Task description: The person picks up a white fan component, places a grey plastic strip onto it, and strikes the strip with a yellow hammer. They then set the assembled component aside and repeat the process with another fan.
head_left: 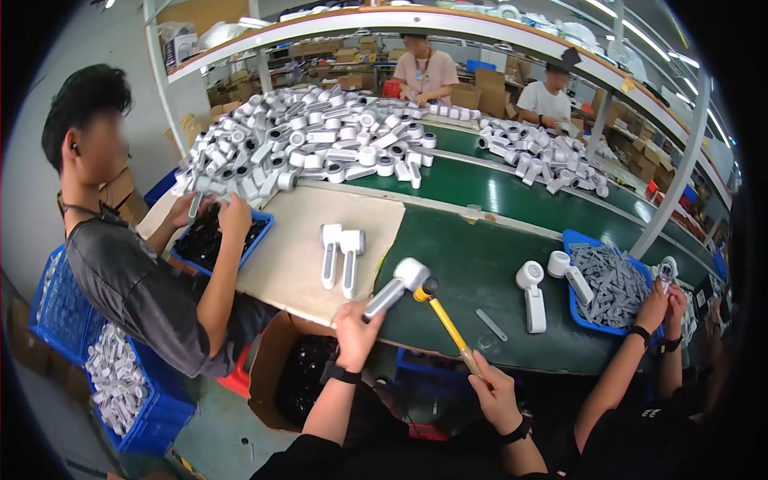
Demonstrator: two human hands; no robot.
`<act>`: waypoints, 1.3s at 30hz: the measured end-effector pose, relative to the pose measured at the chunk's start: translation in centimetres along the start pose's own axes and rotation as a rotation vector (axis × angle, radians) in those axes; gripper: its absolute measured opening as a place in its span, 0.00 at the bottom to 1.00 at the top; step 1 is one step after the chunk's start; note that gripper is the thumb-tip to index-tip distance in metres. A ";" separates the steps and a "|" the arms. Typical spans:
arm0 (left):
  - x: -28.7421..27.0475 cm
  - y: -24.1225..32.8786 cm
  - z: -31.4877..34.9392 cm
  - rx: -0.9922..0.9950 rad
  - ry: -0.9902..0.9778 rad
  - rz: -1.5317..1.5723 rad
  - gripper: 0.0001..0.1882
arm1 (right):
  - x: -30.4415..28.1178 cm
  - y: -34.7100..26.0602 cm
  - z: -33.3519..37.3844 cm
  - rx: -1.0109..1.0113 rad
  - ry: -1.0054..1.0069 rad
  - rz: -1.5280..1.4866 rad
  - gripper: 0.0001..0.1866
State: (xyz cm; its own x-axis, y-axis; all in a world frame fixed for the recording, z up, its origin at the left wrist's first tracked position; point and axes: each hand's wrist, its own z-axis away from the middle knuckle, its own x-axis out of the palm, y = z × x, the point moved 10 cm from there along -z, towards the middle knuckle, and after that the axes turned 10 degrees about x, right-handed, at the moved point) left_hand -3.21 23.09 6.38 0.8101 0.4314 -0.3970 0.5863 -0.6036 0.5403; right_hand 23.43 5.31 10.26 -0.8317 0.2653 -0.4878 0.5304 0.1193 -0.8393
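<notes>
My left hand [354,332] grips the grey handle end of a white round-headed handheld device [410,274], tilted up over the front part of the bench. In my right hand [496,398] is a hammer [448,324] with a yellow handle, held near its lower end. Its black head is right by the white device's round head; I cannot tell whether they touch. A loose grey strip [491,325] lies right of the hammer on the green surface. Two similar white devices [350,260] lie side by side on the beige mat, and another [531,296] lies farther right.
Far left, a co-worker handles parts over a blue tray [266,232] of black pieces. A large pile of white devices [296,136] covers the back. At right, a blue basket [570,240] holds grey strips, with another person's hands [660,308] beside it. A cardboard box [264,376] stands below.
</notes>
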 end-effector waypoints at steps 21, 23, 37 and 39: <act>26.5 28.4 4.6 0.512 -0.732 0.292 0.25 | -14.1 13.0 12.6 0.559 0.575 -0.353 0.28; 28.6 28.7 5.1 0.529 -0.795 0.216 0.22 | -14.2 13.3 13.1 0.567 0.577 -0.334 0.28; 15.8 13.1 -4.7 0.047 -0.434 0.492 0.18 | -9.5 11.5 7.0 0.403 0.324 -0.285 0.30; 12.4 9.7 -4.8 0.011 -0.359 0.462 0.25 | -7.7 10.6 5.2 0.375 0.273 -0.276 0.30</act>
State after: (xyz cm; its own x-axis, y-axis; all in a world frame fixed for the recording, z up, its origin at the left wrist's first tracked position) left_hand 12.58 25.86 10.25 0.9278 -0.1312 -0.3491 0.1709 -0.6826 0.7105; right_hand 34.58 -0.45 3.82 -0.8323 0.5173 -0.1989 0.1615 -0.1168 -0.9799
